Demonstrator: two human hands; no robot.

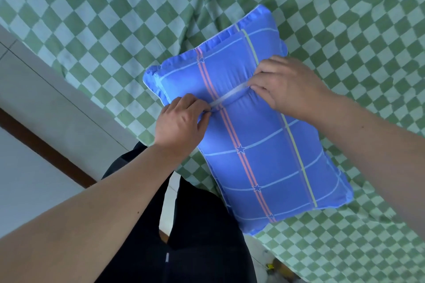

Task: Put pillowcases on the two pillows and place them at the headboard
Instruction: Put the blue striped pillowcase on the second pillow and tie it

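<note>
Left grip: we see the left hand [181, 119] pinching the pale seam [230, 96] across the pillow's middle.
Right grip: the right hand [287, 87] pinches the same seam's other end.
Pillow: the blue pillow [264, 156], already cased, lies on the bed.
Bed: a green checked sheet [115, 18] covers it.
Floor: we see pale tiles [34, 179] at left.

The pillow [248, 140] lies on the bed [92, 30], both hands on it.
</note>
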